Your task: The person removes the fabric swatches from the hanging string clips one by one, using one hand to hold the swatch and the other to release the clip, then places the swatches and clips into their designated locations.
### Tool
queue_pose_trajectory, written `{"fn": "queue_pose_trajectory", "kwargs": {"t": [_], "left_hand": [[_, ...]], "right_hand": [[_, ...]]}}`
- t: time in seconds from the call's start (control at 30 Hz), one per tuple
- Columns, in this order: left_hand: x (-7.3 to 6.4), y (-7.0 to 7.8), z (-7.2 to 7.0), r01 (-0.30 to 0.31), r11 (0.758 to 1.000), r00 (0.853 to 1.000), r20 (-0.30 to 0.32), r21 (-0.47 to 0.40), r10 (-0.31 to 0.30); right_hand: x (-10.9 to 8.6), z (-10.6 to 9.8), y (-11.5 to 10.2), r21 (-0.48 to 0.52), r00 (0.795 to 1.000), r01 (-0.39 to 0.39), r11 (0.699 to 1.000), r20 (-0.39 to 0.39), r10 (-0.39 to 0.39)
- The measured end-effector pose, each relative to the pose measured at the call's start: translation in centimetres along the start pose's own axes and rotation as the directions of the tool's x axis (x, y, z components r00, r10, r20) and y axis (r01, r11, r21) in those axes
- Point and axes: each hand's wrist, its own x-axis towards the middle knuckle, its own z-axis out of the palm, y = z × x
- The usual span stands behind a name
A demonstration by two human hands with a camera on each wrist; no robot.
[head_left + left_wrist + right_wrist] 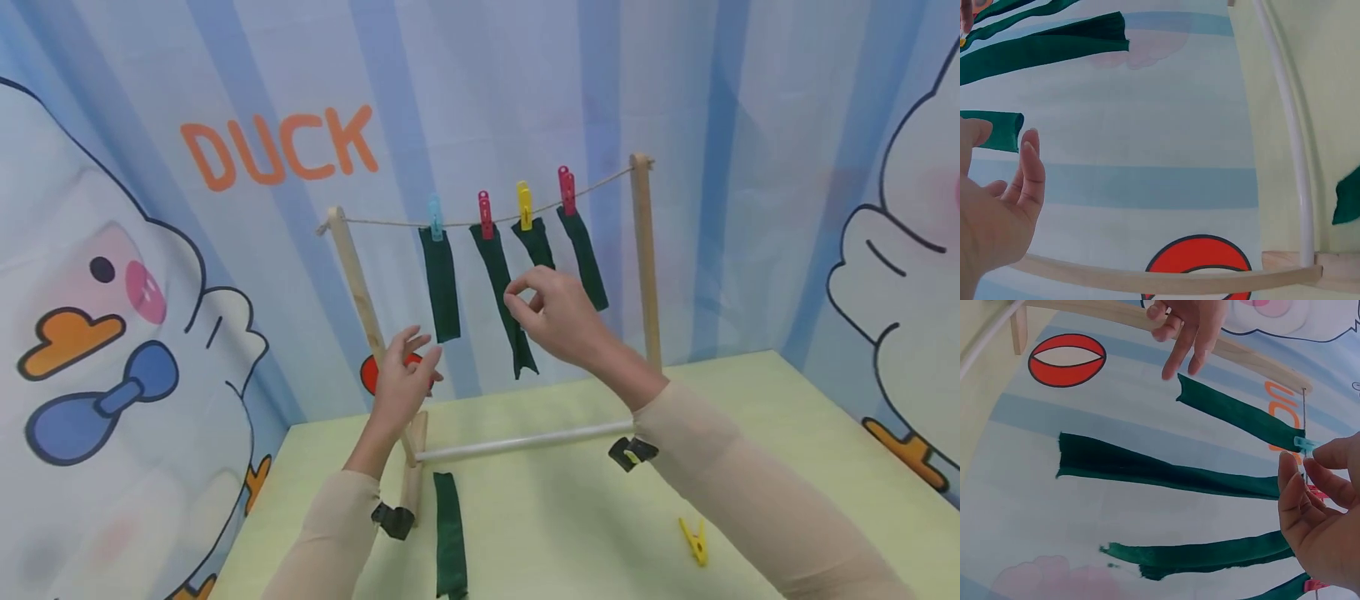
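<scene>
My left hand is raised beside the left wooden post, fingers spread and loosely bent, holding nothing. It is just below the dark green cloth strip hung by a light blue clothespin. My right hand hovers before the hanging strips, thumb and forefinger curved close together, with nothing visible between them. It partly hides a second strip under a red clothespin and a third strip under a yellow clothespin. Another red clothespin holds a fourth strip.
A cord runs between the left post and right post, joined low down by a white rod. On the pale yellow table lie another green strip and a loose yellow clothespin. A printed curtain hangs behind.
</scene>
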Motion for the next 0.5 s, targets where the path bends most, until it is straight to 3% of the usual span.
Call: {"fn": "queue_pose_trajectory", "kwargs": {"t": [0.13,0.27,0.5], "left_hand": [[0.5,0.8,0.4,0.005,0.998,1.000,0.001,-0.069,-0.005],[1.0,1.3,0.8,0.027,0.995,0.999,-0.016,-0.095,-0.029],[1.3,1.7,1.1,0.031,0.990,1.000,0.008,-0.137,-0.030]], "right_hand": [[0.9,-0.1,-0.9,-0.015,0.999,0.028,0.999,-0.023,-0.029],[1.9,-0.2,-1.6,-0.015,0.998,0.045,0.999,-0.034,-0.046],[3.2,0.0,-2.4,0.008,0.998,0.050,0.999,-0.046,-0.050]]}}
